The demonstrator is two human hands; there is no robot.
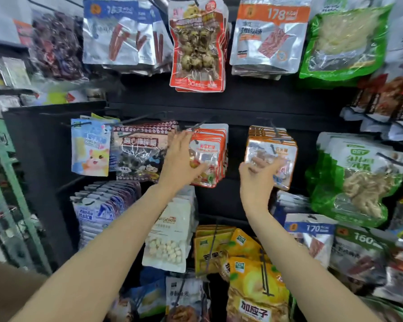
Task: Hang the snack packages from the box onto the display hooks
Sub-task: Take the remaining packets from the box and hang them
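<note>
Black pegboard display (254,105) filled the view, its hooks crowded with hanging snack pouches, and both bare arms reached up to the middle row. Left hand (180,159) lay flat, fingers nearly straight, against the front of the orange-red packages (213,154) on their hook (199,126), probably steadying or pushing the stack back; right hand (257,173) was loosely curled at the lower edge of the orange-and-silver packages (273,149), grip unclear through blur. Box not in view.
</note>
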